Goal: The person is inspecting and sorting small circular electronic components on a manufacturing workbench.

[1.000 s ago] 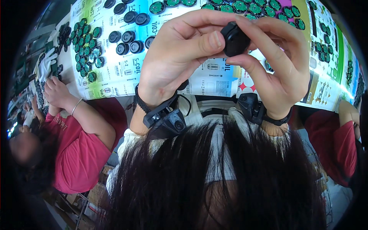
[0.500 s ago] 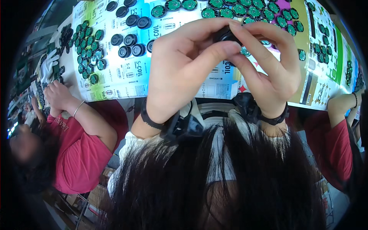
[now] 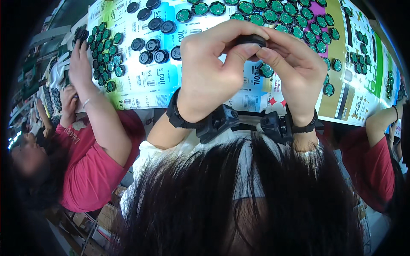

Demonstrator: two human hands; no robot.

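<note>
Both my hands are raised together above the table, pinching one small black round cap point(image 3: 252, 40) between their fingertips. My left hand point(image 3: 213, 72) grips it from the left with thumb and forefinger. My right hand point(image 3: 294, 72) holds it from the right. Each wrist carries a black band with a small black device. Below the hands lies a table covered with colourful printed sheets point(image 3: 158, 83). Several round green circuit discs point(image 3: 273, 17) and several black caps point(image 3: 153, 45) are laid out on it. My dark hair fills the lower part of the view.
A person in a pink shirt point(image 3: 89, 166) works at my left, one hand point(image 3: 79, 64) reaching onto a cluster of green discs point(image 3: 104, 55). Another person in red point(image 3: 376, 170) stands at my right, forearm at the table edge. Cardboard boxes point(image 3: 106, 217) sit under the table.
My hands have shifted slightly with the black cap, which now lies flatter and more hidden between my fingertips. The person at my left has reached an arm up onto the table.
</note>
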